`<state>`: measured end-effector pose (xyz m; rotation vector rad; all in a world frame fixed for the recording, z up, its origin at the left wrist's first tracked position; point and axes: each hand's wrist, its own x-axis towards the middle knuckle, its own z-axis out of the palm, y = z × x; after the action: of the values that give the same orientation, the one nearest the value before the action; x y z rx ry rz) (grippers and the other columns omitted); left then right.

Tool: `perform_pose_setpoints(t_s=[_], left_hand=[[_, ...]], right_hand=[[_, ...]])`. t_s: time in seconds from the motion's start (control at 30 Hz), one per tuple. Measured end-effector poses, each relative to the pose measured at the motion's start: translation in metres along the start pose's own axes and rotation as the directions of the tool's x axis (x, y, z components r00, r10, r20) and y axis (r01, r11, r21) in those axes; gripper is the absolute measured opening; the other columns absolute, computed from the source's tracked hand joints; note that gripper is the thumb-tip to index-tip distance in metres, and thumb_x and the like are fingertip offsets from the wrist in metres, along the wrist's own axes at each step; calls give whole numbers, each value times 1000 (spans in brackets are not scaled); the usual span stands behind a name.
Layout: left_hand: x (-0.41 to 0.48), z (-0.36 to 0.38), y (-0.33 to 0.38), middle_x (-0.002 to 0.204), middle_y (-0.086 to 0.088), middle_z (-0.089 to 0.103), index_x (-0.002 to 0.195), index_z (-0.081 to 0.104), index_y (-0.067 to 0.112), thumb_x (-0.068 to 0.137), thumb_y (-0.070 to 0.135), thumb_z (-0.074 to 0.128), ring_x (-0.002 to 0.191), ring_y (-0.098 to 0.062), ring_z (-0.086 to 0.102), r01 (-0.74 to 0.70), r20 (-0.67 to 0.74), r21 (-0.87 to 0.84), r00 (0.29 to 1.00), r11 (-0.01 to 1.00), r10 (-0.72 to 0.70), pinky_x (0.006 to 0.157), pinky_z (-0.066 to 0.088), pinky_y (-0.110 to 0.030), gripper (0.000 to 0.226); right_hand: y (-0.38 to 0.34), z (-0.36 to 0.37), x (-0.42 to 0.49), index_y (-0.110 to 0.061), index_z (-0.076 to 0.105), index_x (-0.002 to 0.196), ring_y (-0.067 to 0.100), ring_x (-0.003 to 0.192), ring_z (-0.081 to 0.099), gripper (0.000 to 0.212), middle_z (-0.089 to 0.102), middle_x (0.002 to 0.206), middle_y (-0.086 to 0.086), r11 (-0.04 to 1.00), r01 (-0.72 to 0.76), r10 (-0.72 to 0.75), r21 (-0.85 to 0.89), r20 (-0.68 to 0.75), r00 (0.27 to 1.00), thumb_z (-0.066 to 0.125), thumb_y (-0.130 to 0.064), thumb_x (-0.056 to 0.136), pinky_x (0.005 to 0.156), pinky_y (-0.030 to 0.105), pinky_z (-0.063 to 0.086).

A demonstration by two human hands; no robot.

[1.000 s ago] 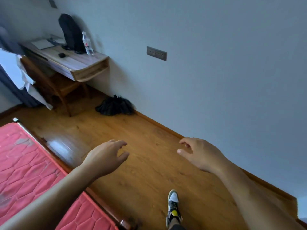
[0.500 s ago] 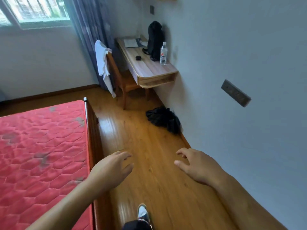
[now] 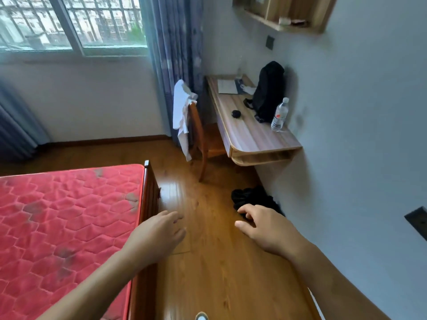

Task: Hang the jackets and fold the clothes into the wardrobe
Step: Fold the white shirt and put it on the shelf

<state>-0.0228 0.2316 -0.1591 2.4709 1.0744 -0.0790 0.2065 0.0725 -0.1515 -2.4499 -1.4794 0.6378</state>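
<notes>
Left hand (image 3: 159, 234), right hand (image 3: 265, 229) empty, fingers relaxed, well apart. I judge fetching step. Next: grab black clothes heap (image 3: 251, 197) off floor (image 3: 208, 273).

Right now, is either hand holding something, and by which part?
Nothing is held. The left hand and the right hand hover open above the wooden floor; the black clothes heap on it lies ungripped beyond the right hand.

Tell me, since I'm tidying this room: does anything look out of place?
Yes. A black garment lies crumpled on the floor by the wall near the desk, and a white garment is draped unevenly over the chair back.
</notes>
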Motion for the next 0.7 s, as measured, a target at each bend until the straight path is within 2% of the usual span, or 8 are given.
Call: perform_pose_setpoints(t_s=[0.1,0.37,0.57,0.7], left_hand=[[50,-18,-9,121,11,60,135,58,32,96,47,55,107,-11,62,15,-7,-3,1000,1000,-15,88,48,-27,42],[203,-54,-42,127,16,58,137,55,36,96,54,52,108,-6,61,98,-32,-22,995,995,-98,88,51,-27,45],[334,-96,-49,129,16,56,136,55,38,96,55,51,112,-7,59,176,-72,-55,981,983,-180,90,49,-27,44],[414,-128,-58,132,13,56,138,54,36,97,52,51,116,-7,58,206,-95,-66,973,976,-212,94,47,-26,44]], right_hand=[[-2,-12,62,-38,51,138,8,109,61,44,61,129,-12,1000,25,-25,-1,41,999,48,-59,99,88,26,53],[-1,-49,256,-38,53,135,10,106,61,44,61,123,-11,993,115,-114,2,107,988,48,-61,98,91,35,55],[-6,-99,413,-37,50,140,11,116,61,46,60,134,-10,977,213,-211,5,152,966,49,-59,100,94,30,54],[-17,-139,511,-36,54,136,12,109,62,42,63,127,-9,968,251,-247,-9,147,958,49,-57,100,91,32,56]])
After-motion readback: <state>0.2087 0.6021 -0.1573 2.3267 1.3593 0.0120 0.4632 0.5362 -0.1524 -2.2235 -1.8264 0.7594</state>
